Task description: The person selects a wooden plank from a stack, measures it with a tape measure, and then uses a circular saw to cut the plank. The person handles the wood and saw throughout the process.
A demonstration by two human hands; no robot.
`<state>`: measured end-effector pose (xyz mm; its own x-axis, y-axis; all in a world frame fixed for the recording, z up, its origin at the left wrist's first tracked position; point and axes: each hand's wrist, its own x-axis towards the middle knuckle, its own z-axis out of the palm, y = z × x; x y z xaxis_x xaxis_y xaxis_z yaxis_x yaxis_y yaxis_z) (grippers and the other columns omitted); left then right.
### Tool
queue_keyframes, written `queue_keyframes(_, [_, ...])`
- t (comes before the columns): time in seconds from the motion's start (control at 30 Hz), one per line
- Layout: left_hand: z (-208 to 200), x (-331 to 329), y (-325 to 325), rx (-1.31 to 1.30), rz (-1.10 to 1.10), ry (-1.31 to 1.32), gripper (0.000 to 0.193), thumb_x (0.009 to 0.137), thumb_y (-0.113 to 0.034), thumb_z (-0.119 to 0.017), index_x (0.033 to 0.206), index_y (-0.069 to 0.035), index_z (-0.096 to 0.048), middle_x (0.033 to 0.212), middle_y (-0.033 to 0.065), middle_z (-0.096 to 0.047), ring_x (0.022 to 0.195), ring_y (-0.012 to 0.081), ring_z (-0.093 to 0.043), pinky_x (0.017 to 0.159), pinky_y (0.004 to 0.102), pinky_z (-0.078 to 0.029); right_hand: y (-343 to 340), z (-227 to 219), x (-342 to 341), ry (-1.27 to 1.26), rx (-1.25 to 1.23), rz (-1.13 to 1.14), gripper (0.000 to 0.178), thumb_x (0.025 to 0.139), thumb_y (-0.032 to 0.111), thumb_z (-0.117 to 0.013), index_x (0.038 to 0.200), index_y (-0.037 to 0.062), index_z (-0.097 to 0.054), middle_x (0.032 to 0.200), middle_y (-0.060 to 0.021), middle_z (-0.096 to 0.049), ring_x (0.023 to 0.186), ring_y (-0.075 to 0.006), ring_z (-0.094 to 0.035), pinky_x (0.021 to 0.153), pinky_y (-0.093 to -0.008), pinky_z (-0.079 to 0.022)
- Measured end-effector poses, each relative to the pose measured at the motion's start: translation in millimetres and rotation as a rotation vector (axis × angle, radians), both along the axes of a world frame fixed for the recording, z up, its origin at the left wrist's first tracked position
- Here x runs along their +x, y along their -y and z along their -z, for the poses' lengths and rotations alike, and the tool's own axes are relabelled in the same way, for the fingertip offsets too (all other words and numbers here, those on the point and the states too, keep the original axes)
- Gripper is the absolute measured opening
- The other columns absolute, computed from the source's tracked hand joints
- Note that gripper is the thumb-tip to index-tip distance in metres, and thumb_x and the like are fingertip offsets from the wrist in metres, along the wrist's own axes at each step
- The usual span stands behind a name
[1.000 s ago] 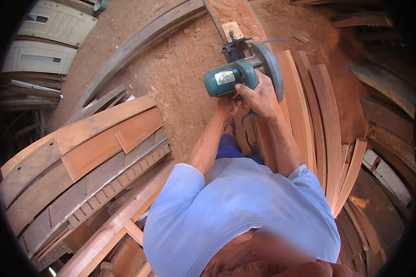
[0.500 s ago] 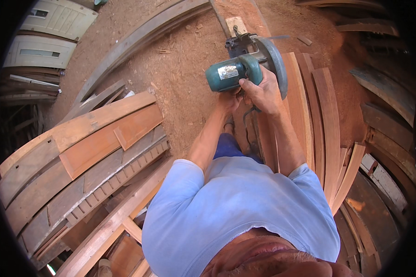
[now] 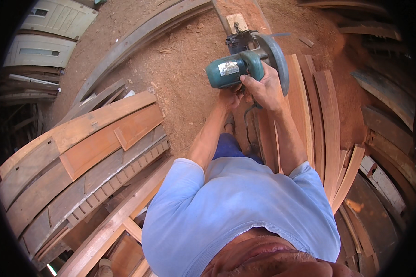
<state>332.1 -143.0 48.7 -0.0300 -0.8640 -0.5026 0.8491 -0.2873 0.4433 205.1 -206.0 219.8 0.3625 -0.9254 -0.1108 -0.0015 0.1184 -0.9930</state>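
Note:
A circular saw (image 3: 226, 72) with a teal motor housing and a grey curved blade guard rests on a long reddish board, its far part (image 3: 248, 10) showing beyond the saw. My right hand (image 3: 266, 87) is wrapped around the saw's rear handle, thumb over the top. Tucked under the motor, my left hand (image 3: 229, 98) is closed against the saw's lower rear side; some of its fingers are hidden. A small pale wood piece (image 3: 236, 22) lies on the board just ahead of the saw. The blade itself is hidden, and a dark cord (image 3: 246, 121) hangs below the handle.
Long reddish planks (image 3: 327, 124) lie side by side to the right. A stack of boards and panels (image 3: 111, 127) stands at the left. Sawdust covers the ground (image 3: 185, 69), where a long grey beam (image 3: 129, 39) runs. Pale panelled doors (image 3: 41, 51) are at the far left.
The saw and both hands have moved slightly forward, away from me, along the board. The grip of the hands looks the same.

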Motion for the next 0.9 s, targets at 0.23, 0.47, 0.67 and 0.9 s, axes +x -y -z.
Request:
queue_keyframes(0.23, [-1, 4, 12, 0.029, -0.002, 0.03, 0.027, 0.097, 0.001, -0.065, 0.121, -0.013, -0.063, 0.112, -0.0002, -0.066, 0.095, 0.0143, -0.065, 0.068, 0.029, -0.053, 11, -2, 4, -0.038, 0.042, -0.012, 0.027, 0.091, 0.005, -0.067, 0.116, -0.005, -0.063, 0.09, -0.0086, -0.071, 0.076, -0.0143, -0.068, 0.066, -0.0305, -0.057])
queue_keyframes(0.47, [13, 12, 21, 0.017, 0.007, 0.046, 0.025, 0.098, -0.001, -0.064, 0.119, -0.013, -0.063, 0.107, -0.0023, -0.065, 0.087, 0.0115, -0.062, 0.063, 0.0265, -0.047, 23, -4, 9, -0.052, 0.026, -0.034, 0.026, 0.091, 0.005, -0.068, 0.115, -0.0045, -0.063, 0.088, -0.0081, -0.07, 0.071, -0.0128, -0.067, 0.06, -0.0287, -0.056])
queue_keyframes(0.67, [12, 12, 36, 0.091, -0.014, -0.007, 0.022, 0.099, -0.004, -0.066, 0.118, -0.015, -0.064, 0.102, -0.0047, -0.064, 0.08, 0.0099, -0.058, 0.06, 0.026, -0.044, 37, 3, 11, -0.039, -0.038, -0.019, 0.026, 0.09, 0.005, -0.069, 0.114, -0.0049, -0.064, 0.093, -0.009, -0.072, 0.079, -0.0155, -0.069, 0.07, -0.0322, -0.058])
queue_keyframes(0.9, [32, 27, 48, 0.031, 0.052, 0.113, 0.023, 0.1, -0.005, -0.066, 0.119, -0.016, -0.064, 0.1, -0.0044, -0.063, 0.08, 0.0104, -0.058, 0.061, 0.0268, -0.046, 55, 14, 15, -0.128, -0.203, -0.025, 0.034, 0.09, 0.025, -0.077, 0.11, -0.0004, -0.066, 0.084, -0.0002, -0.061, 0.072, -0.009, -0.056, 0.062, -0.0271, -0.047])
